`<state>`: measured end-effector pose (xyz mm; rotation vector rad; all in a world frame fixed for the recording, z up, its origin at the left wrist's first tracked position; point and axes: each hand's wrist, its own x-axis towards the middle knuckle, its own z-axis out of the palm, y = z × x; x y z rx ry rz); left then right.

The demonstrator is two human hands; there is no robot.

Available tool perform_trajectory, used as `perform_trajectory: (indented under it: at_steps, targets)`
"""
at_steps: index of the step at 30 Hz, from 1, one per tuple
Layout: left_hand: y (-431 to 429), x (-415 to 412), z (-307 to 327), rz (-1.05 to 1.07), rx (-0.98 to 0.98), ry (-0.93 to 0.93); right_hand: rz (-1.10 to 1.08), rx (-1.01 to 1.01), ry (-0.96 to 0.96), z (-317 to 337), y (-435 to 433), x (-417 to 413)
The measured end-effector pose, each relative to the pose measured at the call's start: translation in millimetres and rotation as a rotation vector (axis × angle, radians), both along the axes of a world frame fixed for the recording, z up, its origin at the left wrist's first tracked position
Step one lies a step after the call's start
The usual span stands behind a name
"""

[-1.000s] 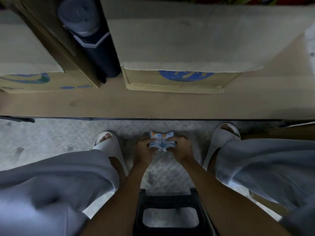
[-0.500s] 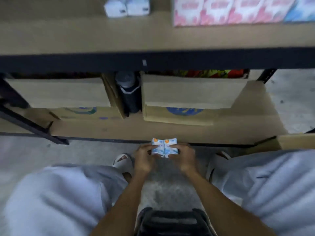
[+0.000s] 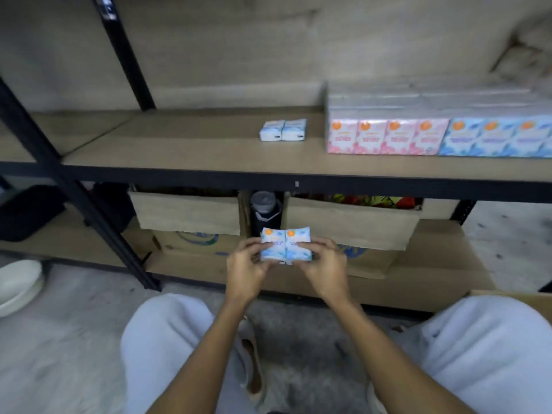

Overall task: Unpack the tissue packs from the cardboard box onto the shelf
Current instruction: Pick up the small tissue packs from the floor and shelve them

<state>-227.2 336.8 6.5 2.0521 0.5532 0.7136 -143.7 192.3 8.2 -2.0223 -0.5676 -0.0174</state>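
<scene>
Two blue tissue packs [image 3: 285, 245] are pressed side by side between my hands, in front of the lower shelf. My left hand [image 3: 246, 268] grips the left pack and my right hand [image 3: 324, 265] grips the right one. On the wooden shelf [image 3: 191, 150] above lie two more blue-white tissue packs [image 3: 283, 130] on their sides. To their right stands a row of pink tissue packs [image 3: 385, 135], then a row of blue tissue packs [image 3: 493, 135]. A corner of a cardboard box [image 3: 513, 297] shows by my right knee.
Black shelf posts [image 3: 124, 52] stand at the left. The lower shelf holds two cardboard boxes [image 3: 352, 222] with a dark bottle [image 3: 264, 210] between them. White bowls [image 3: 19, 283] sit on the floor at the far left. My knees fill the bottom corners.
My view has tilted up from the floor to the shelf. Both hands have risen with the two packs, from near my feet to the height of the lower shelf.
</scene>
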Motion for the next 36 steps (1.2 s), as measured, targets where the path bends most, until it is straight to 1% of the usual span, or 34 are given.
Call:
perform_trajectory:
  at_steps: [4,8,11,15,20,23,27,36]
  targets:
    - [11,2,52,-0.009,-0.028,-0.154,0.01,0.07,-0.116,49,10,4]
    - [25,14,95,-0.031,-0.003,-0.223,-0.001,0.132,-0.214,93,21,15]
    - [34,29,121,-0.027,-0.005,-0.254,-0.017,0.124,-0.272,120,30,30]
    - [49,56,143,-0.034,-0.032,-0.18,-0.016,0.043,-0.275,144,44,57]
    - [64,87,154,-0.022,0.089,-0.041,-0.025,-0.018,-0.263,152,59,88]
    - [73,101,156,-0.014,0.108,0.028,-0.048,-0.06,-0.26,153,65,103]
    - [84,114,158,-0.006,0.108,0.07,-0.05,-0.074,-0.245,152,74,115]
    - [91,125,162,0.0,0.11,0.104,-0.06,-0.109,-0.206,153,86,131]
